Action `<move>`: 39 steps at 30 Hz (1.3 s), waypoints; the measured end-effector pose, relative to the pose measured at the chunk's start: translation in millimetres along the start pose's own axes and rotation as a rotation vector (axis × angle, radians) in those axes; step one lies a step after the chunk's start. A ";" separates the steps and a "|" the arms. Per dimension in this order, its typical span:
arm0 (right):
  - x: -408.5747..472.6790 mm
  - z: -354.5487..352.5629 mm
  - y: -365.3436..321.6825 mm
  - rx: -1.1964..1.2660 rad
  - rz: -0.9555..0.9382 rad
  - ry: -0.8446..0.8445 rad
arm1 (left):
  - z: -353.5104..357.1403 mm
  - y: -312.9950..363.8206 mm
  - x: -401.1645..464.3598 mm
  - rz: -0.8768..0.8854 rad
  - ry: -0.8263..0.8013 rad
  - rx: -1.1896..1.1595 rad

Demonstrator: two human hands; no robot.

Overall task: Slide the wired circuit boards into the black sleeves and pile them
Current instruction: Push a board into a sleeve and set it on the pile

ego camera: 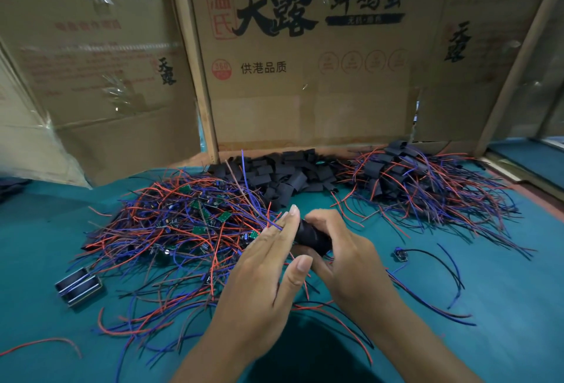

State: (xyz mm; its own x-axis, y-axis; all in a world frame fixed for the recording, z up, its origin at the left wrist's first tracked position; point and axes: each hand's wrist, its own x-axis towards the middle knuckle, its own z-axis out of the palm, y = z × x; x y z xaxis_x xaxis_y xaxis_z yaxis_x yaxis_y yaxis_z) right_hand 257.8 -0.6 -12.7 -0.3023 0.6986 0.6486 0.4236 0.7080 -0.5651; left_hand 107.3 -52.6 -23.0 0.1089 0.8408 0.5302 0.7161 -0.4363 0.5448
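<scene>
A black sleeve (311, 236) is held at the centre, just above the green mat. My right hand (341, 248) grips it from the right with curled fingers. My left hand (274, 263) lies against its left end with fingers nearly straight and thumb pointing right; red and blue wires run out past those fingertips. The board inside the sleeve is hidden. A heap of unsleeved green circuit boards with red, blue and black wires (183, 230) lies to the left. Empty black sleeves (283, 175) are heaped at the back centre. Sleeved boards with trailing wires (421, 181) are piled at the back right.
Cardboard box walls (305, 77) close off the back and left. One loose board with black and blue wires (400, 255) lies right of my hands. A small metal part (78, 286) sits at the left on the green mat (503, 291). A stray red wire (42, 344) lies at the front left.
</scene>
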 end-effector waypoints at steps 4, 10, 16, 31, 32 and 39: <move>-0.8 1.7 1.7 -0.031 -0.020 0.016 | -1.6 2.5 -1.6 -0.096 -0.011 -0.123; 0.1 1.7 -0.7 -0.081 -0.045 0.032 | -0.2 1.5 -1.6 -0.073 -0.011 -0.074; -1.9 2.0 1.8 -0.135 -0.037 -0.035 | 7.3 -4.3 -0.4 -0.092 -0.020 -0.109; -0.2 3.6 12.5 -0.227 -0.002 -0.050 | 0.6 -7.8 1.3 -0.099 -0.011 -0.033; -0.7 4.8 13.1 -0.229 -0.001 -0.056 | 0.6 -7.1 1.0 -0.091 -0.014 -0.015; -2.1 7.8 17.0 -0.252 -0.006 -0.067 | -0.7 -5.5 0.9 -0.071 -0.039 0.062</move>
State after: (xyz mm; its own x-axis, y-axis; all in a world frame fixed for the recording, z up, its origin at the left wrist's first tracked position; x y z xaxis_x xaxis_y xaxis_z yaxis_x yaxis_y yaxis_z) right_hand 259.0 10.8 -27.6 -0.3577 0.7056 0.6117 0.6182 0.6699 -0.4112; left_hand 103.0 -49.7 -25.0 0.0822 0.8816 0.4648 0.7643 -0.3550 0.5383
